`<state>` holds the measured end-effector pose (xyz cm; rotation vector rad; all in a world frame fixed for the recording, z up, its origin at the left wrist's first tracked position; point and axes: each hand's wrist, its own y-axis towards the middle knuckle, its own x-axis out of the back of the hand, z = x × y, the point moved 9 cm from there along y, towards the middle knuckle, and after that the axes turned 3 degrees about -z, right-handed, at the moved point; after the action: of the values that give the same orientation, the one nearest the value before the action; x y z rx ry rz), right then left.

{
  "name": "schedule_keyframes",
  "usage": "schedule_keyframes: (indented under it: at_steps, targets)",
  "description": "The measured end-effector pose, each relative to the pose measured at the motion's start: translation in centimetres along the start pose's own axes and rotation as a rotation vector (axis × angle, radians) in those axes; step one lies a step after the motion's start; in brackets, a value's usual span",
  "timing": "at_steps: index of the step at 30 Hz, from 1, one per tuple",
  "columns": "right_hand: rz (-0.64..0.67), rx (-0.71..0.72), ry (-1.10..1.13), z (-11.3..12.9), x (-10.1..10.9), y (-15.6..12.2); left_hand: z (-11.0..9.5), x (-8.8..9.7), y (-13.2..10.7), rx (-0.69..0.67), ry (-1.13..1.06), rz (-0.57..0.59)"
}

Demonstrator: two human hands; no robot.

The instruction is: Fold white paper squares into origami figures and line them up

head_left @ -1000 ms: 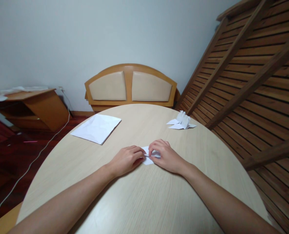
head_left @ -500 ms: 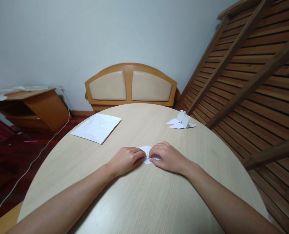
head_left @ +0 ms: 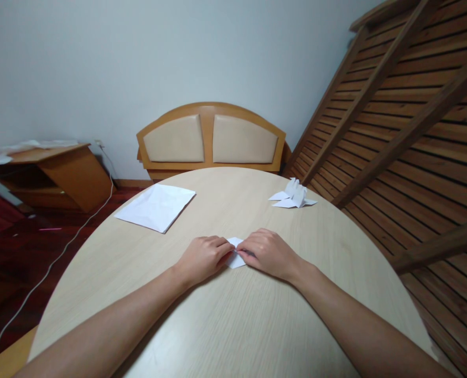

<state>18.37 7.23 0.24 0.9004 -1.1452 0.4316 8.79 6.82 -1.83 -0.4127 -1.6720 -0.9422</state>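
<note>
padded headboard (head_left: 208,136) ahead, slatted panel (head_left: 394,144) right, cabinet (head_left: 73,178) and white cable (head_left: 65,246) left.

There were one left hand (head_left: 205,258) and one right hand (head_left: 271,255), one small paper (head_left: 236,260), one paper stack (head_left: 156,208), several folded papers (head_left: 293,198) too bunched to count, one table (head_left: 225,320), one headboard (head_left: 207,134), two cushions (head_left: 173,139), one cabinet (head_left: 70,177) and one cord (head_left: 62,245).

Home, likely a bedroom. Padded wooden headboard (head_left: 207,137) by a plain pale wall (head_left: 178,52), low wooden cabinet (head_left: 73,178), dark reddish floor (head_left: 32,249), big slatted wooden frame (head_left: 406,139) at right, round wood-grain surface (head_left: 233,320).
</note>
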Motion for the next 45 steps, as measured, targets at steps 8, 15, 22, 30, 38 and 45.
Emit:
schedule_keyframes:
  at_steps: [8, 15, 22, 30, 38, 45]
  targets:
    - [-0.044, 0.03, 0.049, -0.4, 0.2, -0.5, 0.9, 0.6, 0.0, 0.105, -0.003, -0.078]
    - [-0.187, -0.015, 0.145, -0.5, 2.8, -0.8, 2.2, 2.1, -0.4, 0.263, -0.098, -0.21]
    - [-0.236, 0.063, 0.093, -0.2, 3.4, -1.2, 4.3, 1.1, -0.7, 0.502, -0.755, -0.265]
    - [-0.125, 0.08, 0.255, -0.4, 2.0, -0.8, 4.8, -1.6, -0.8, 0.628, -1.094, -0.116]
    - [-0.069, -0.034, 0.316, -1.5, 0.7, -1.2, 4.0, -2.2, -0.6, 0.565, -1.046, -0.037]
    - [0.011, -0.1, 0.378, -2.1, -0.6, -1.4, 4.0, -1.6, -0.7, 0.505, -0.841, -0.014]
